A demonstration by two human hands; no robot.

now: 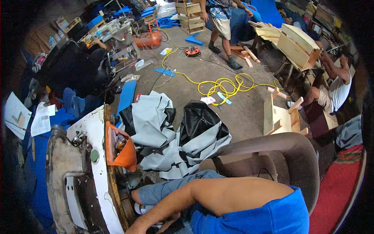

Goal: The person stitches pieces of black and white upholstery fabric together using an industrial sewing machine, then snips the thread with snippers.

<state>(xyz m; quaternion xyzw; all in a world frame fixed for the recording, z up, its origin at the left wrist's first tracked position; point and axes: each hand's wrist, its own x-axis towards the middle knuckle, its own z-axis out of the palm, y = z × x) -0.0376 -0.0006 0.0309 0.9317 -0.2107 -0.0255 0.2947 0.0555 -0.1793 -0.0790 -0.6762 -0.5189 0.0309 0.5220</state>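
My right arm (187, 197), bare below a blue sleeve (257, 210), reaches down and left past my grey-clad leg (165, 189); its hand is cut off at the lower edge. Part of another forearm (169, 222), apparently my left, shows beneath it, its hand out of sight. Beside them stands a worn white-topped worktable (89, 138) with a machine (62, 156), a green round item (94, 156) and an orange pouch (120, 156) holding small tools. A white and blue container (142, 208) sits low near my arm. What either hand holds cannot be seen.
A chair (296, 163) is behind my arm. Grey and black fabric (156, 121), yellow hose (218, 87), an orange compressor (146, 39) and an upturned wooden piece (278, 117) lie on the floor. One person (220, 23) stands; another (339, 89) sits by wooden boxes (296, 46).
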